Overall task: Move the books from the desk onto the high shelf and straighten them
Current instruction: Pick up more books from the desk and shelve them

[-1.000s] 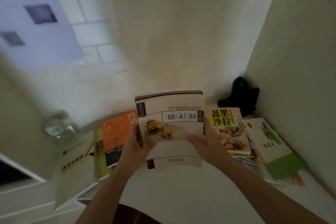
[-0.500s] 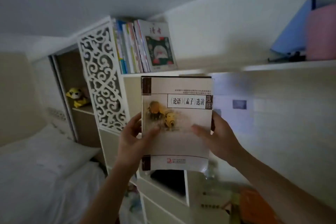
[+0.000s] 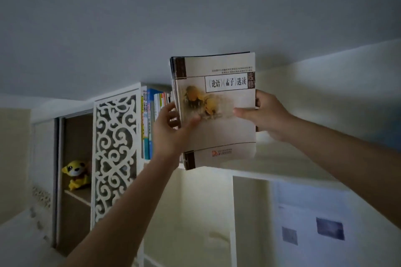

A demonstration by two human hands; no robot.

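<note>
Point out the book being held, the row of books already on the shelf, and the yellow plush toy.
held book (image 3: 219, 132): head view, on the plain lower cover.
row of shelved books (image 3: 149, 115): head view, on the spines left of the held book.
yellow plush toy (image 3: 76, 172): head view, on its face.

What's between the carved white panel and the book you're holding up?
In the head view, a row of upright books stands on the high shelf between the carved panel and the held book; the left hand partly covers them.

cream book (image 3: 219, 119), yellow plush (image 3: 76, 174), white fretwork panel (image 3: 115, 156)
</note>
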